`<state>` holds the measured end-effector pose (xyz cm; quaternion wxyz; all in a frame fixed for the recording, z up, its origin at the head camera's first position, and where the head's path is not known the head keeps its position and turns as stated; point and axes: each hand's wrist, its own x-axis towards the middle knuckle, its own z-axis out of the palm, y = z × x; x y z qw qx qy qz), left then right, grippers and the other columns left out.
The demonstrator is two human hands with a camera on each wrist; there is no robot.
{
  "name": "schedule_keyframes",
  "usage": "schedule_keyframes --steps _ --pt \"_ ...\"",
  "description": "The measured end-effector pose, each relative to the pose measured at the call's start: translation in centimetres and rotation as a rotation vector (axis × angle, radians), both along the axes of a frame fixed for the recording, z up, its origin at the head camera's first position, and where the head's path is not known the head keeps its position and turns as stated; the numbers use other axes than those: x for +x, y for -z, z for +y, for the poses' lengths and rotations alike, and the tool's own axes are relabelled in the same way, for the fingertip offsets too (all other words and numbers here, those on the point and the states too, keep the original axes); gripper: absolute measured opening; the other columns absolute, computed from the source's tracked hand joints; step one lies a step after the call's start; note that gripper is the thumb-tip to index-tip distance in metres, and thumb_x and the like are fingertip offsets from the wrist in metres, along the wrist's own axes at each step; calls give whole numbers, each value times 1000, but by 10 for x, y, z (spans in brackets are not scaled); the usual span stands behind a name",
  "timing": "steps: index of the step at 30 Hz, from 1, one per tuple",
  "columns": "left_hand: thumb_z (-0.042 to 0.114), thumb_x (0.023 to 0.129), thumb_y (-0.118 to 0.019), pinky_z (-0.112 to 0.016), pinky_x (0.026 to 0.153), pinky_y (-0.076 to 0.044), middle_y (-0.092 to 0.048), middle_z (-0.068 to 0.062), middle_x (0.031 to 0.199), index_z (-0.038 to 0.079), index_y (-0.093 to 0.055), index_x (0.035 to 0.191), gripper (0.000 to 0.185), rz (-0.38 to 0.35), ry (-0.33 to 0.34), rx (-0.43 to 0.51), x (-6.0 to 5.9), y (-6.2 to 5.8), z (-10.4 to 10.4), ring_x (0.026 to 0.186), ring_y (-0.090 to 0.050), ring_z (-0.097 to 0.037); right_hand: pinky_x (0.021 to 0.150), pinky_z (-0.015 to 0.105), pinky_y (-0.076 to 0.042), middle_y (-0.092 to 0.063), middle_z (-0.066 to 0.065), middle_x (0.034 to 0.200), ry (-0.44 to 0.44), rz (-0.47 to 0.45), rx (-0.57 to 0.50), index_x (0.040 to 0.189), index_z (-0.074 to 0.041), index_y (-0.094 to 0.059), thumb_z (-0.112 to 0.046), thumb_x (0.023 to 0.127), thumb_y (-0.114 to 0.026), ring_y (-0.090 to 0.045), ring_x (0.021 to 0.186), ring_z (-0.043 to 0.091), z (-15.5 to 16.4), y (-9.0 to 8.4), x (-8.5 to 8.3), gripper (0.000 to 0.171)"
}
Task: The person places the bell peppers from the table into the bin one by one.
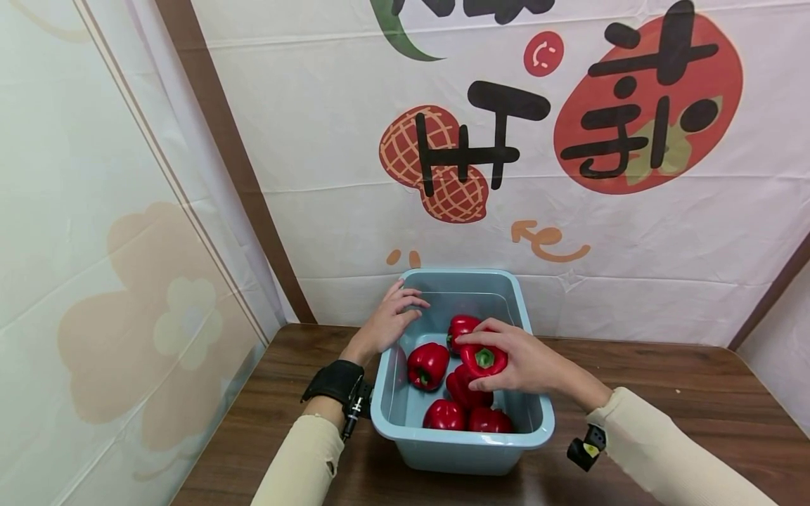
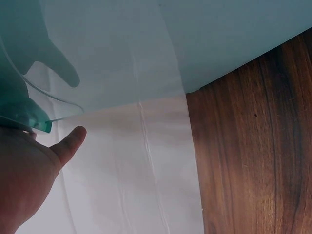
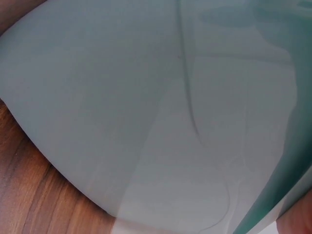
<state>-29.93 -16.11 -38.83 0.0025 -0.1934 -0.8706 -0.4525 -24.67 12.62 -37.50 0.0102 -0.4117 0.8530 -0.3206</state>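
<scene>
A light blue plastic basin [image 1: 462, 453] holds several red bell peppers, among them one by its left wall, a glossy pepper [image 1: 427, 367]. My right hand [image 1: 525, 358] reaches over the right rim and grips a red bell pepper [image 1: 484, 360], its green stem facing me, above the others. Over the left rim lies my left hand [image 1: 387, 322], fingers loosely extended and holding no pepper. In the left wrist view, the left hand [image 2: 27, 178] shows beside the basin's rim, thumb out. The basin's outer wall [image 3: 87, 112] fills most of the right wrist view, hiding the peppers.
Under the basin is a dark brown wooden table [image 1: 639, 393]. A white printed cloth [image 1: 329, 232] with red and black drawings hangs behind it, and another cloth panel [image 1: 152, 337] stands along the left side.
</scene>
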Motion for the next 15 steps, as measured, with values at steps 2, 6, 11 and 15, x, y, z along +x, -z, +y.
schedule_keyframes --steps 2,6,11,15 --pt "14 100 -49 -61 118 -15 -48 -14 146 9 -71 117 28 0 -3 -1 0 0 0 152 -8 -27 76 22 -55 -56 -2 124 1 -1 6 136 -26 -60 -42 73 -85 -54 113 21 0 0 0 69" --pt "14 100 -49 -61 118 -15 -48 -14 145 9 -71 117 28 1 -5 1 1 0 0 152 -8 -28 76 22 -55 -56 -1 125 8 -4 16 136 -23 -61 -44 73 -84 -54 113 21 0 1 0 71" --pt "14 100 -50 -60 119 -14 -48 -15 145 8 -71 116 28 1 -6 3 0 0 0 151 -8 -27 76 23 -55 -56 -1 125 9 4 20 136 -22 -61 -44 72 -85 -54 114 22 -1 1 0 72" --pt "14 100 -50 -60 119 -14 -48 -14 145 8 -71 116 28 1 -5 6 0 0 0 152 -8 -26 80 28 -56 -56 -2 125 13 12 22 136 -25 -61 -45 75 -83 -54 114 21 -1 0 1 68"
